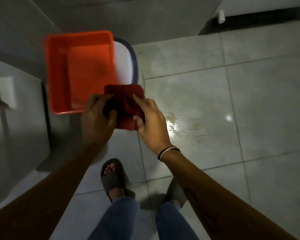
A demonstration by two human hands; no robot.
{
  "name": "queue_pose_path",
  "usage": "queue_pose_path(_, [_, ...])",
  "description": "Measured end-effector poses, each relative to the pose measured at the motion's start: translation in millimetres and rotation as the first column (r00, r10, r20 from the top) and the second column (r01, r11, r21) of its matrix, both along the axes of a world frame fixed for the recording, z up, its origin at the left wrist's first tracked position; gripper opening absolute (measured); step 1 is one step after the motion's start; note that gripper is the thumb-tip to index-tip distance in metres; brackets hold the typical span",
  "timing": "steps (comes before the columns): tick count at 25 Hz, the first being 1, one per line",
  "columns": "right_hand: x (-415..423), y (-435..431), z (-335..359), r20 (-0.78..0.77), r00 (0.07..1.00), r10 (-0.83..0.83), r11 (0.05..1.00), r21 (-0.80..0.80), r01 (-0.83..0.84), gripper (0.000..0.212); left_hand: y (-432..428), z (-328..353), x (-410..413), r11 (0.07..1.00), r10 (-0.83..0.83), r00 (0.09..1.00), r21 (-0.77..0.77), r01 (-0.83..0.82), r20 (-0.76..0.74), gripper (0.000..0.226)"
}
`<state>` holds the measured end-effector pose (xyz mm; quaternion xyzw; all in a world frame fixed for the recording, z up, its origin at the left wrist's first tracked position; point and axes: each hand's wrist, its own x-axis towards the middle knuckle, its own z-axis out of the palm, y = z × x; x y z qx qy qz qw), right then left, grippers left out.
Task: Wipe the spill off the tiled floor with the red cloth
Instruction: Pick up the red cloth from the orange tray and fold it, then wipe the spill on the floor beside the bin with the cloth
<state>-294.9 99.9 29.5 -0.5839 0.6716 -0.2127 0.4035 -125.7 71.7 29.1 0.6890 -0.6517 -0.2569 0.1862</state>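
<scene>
Grey tiled floor [267, 101] fills the view, seen from standing height, with sandalled feet nearest. Above them, both hands hold the red cloth [126, 104] in mid-air: left hand [98, 118] fingers clamped on its left edge, right hand [151, 120] fingers pinching its right side. Beyond and to the right lies the spill [182, 108], nearer the right hand. An orange tub [59, 70] sits farther left.
</scene>
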Motion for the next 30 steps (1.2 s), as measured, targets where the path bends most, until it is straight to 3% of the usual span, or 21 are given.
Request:
queue_pose_path(5, [-91.7,85.4,-56.7,-0.073,0.996,-0.05,0.962,0.264,0.068,0.06,57.1,-65.4,-83.8,0.902,-0.279,0.96,0.334,0.274,-0.034,0.05])
queue_pose_path(10, [-161.3,151.0,-146.3,-0.165,0.975,-0.15,0.912,0.357,0.2,0.057,107.0,-161.8,-156.8,0.775,-0.346,0.929,0.519,0.362,-0.131,0.05])
queue_pose_path(15, [-192.6,183.7,-234.5,-0.273,0.925,-0.265,0.885,0.313,0.346,0.059,137.6,-252.0,-195.3,0.742,-0.459,0.872,0.467,0.481,-0.17,0.051])
queue_pose_path(17, [-190.7,199.0,-271.1,-0.426,0.88,-0.211,0.875,0.32,0.365,0.059,148.4,-290.4,-194.5,0.712,-0.541,0.833,0.462,0.528,-0.117,0.052])
queue_pose_path(19, [-179.4,210.8,-303.3,-0.558,0.826,-0.077,0.909,0.301,0.288,0.069,158.6,-322.2,-181.4,0.725,-0.614,0.787,0.435,0.534,0.059,0.063])
queue_pose_path(21, [-167.6,206.1,-330.6,-0.551,0.834,0.018,0.944,0.284,0.167,0.079,165.6,-344.2,-162.7,0.723,-0.656,0.731,0.434,0.538,0.186,0.09])
queue_pose_path(24, [-150.2,185.4,-373.9,-0.629,0.777,0.032,0.948,0.266,0.176,0.081,171.9,-370.8,-137.3,0.712,-0.681,0.695,0.433,0.554,0.231,0.119])
queue_pose_path(26, [-137.8,190.8,-386.6,-0.669,0.743,0.004,0.962,0.206,0.18,0.079,174.7,-377.5,-128.2,0.702,-0.699,0.678,0.403,0.588,0.228,0.121])
queue_pose_path(30, [-170.8,236.3,-390.9,-0.681,0.71,0.178,0.982,0.164,-0.088,0.079,170.3,-372.2,-124.7,0.678,-0.728,0.645,0.38,0.629,0.233,0.118])
